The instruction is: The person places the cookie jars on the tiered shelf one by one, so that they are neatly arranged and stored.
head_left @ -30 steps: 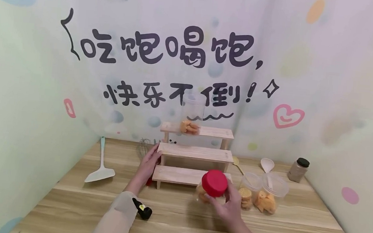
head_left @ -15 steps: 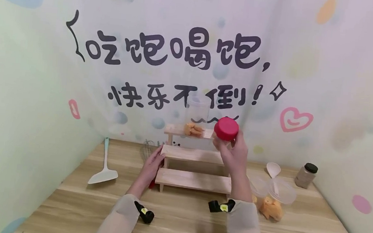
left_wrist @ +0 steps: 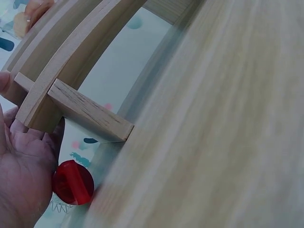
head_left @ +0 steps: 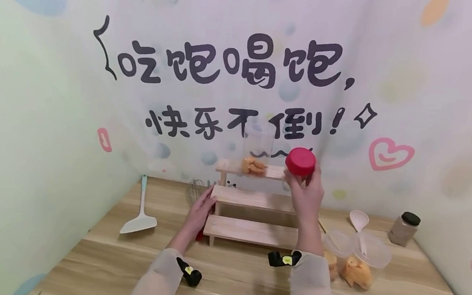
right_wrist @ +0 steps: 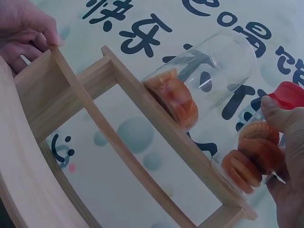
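My right hand (head_left: 308,196) holds a clear jar of round cookies (right_wrist: 256,152) by its upper part, just under the red lid (head_left: 300,161). This jar is at the right end of the top tier of a three-tier wooden stand (head_left: 252,197); whether its base touches the board I cannot tell. Further left on that tier stands a taller clear jar (head_left: 257,144) with orange cookies at its bottom. My left hand (head_left: 199,212) grips the stand's left end at the middle tier, its fingers curled around the board's edge in the right wrist view.
Right of the stand are two clear tubs, one with orange pieces (head_left: 357,272), a white ladle (head_left: 359,220) and a black-lidded jar (head_left: 405,229). On the left lie a white spatula (head_left: 139,223) and a whisk (head_left: 195,191). A red round object (left_wrist: 73,183) sits beside my left hand.
My right hand has lifted the red-lidded jar from in front of the bottom tier up to the top tier's right end. My left hand stays on the stand. The head view has shifted slightly.
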The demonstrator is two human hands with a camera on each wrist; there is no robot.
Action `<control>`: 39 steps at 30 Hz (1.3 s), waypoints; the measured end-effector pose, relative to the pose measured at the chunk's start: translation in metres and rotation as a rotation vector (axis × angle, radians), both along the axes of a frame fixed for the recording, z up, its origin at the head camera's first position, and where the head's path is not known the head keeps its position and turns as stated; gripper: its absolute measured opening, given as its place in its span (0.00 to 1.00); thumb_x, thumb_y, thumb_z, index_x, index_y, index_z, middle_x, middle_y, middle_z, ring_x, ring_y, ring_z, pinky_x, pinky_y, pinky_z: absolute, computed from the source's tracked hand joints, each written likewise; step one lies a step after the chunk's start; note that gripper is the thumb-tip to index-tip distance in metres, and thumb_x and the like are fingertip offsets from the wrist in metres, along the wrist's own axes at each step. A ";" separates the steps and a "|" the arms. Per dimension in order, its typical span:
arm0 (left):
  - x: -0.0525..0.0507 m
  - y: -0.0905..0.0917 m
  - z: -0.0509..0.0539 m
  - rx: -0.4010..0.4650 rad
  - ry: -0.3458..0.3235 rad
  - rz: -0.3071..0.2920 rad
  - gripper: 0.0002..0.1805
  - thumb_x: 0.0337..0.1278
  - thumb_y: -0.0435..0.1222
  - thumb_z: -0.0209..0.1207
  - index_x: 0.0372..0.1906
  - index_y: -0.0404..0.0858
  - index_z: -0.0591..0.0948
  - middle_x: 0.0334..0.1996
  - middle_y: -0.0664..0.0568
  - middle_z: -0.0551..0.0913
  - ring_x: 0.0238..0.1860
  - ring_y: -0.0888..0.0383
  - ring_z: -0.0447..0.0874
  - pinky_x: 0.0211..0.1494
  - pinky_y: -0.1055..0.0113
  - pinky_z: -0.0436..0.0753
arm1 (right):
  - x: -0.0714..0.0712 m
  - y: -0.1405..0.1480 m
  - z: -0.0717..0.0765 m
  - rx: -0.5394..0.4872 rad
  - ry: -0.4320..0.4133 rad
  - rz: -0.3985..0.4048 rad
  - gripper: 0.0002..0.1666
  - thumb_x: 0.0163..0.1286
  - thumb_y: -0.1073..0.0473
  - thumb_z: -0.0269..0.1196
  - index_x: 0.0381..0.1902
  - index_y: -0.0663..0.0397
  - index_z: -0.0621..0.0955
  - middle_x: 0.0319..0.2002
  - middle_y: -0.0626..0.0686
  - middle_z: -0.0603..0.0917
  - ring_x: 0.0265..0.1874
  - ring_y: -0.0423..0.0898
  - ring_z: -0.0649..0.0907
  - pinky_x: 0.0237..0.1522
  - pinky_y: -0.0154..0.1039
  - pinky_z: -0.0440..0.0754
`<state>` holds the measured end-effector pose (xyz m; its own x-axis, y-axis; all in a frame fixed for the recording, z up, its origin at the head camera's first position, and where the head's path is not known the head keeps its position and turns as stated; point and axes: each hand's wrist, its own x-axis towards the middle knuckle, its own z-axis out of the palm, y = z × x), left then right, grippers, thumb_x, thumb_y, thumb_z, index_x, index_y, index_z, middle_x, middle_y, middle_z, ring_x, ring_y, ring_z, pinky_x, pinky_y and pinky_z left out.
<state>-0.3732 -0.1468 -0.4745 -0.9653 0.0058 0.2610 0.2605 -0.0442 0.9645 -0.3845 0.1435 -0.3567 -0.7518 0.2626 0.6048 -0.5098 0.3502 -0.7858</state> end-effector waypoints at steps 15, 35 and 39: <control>0.002 0.000 0.002 -0.002 -0.014 -0.013 0.34 0.76 0.49 0.52 0.80 0.45 0.58 0.78 0.47 0.56 0.75 0.45 0.60 0.75 0.48 0.63 | -0.016 0.006 -0.021 0.110 -0.106 -0.009 0.43 0.70 0.54 0.67 0.77 0.38 0.61 0.69 0.51 0.72 0.66 0.48 0.72 0.70 0.47 0.71; 0.001 0.000 0.001 0.004 -0.010 -0.018 0.34 0.77 0.48 0.51 0.80 0.43 0.57 0.78 0.45 0.56 0.75 0.43 0.59 0.75 0.47 0.62 | -0.019 0.006 -0.028 0.197 -0.121 -0.099 0.42 0.74 0.56 0.63 0.79 0.55 0.58 0.75 0.56 0.65 0.72 0.54 0.69 0.71 0.50 0.68; 0.001 0.000 0.000 0.007 -0.018 -0.010 0.34 0.76 0.49 0.52 0.80 0.45 0.58 0.78 0.46 0.56 0.75 0.43 0.60 0.75 0.47 0.62 | -0.018 0.005 -0.026 0.165 -0.120 -0.096 0.42 0.73 0.56 0.64 0.78 0.56 0.61 0.74 0.56 0.67 0.71 0.54 0.70 0.69 0.51 0.70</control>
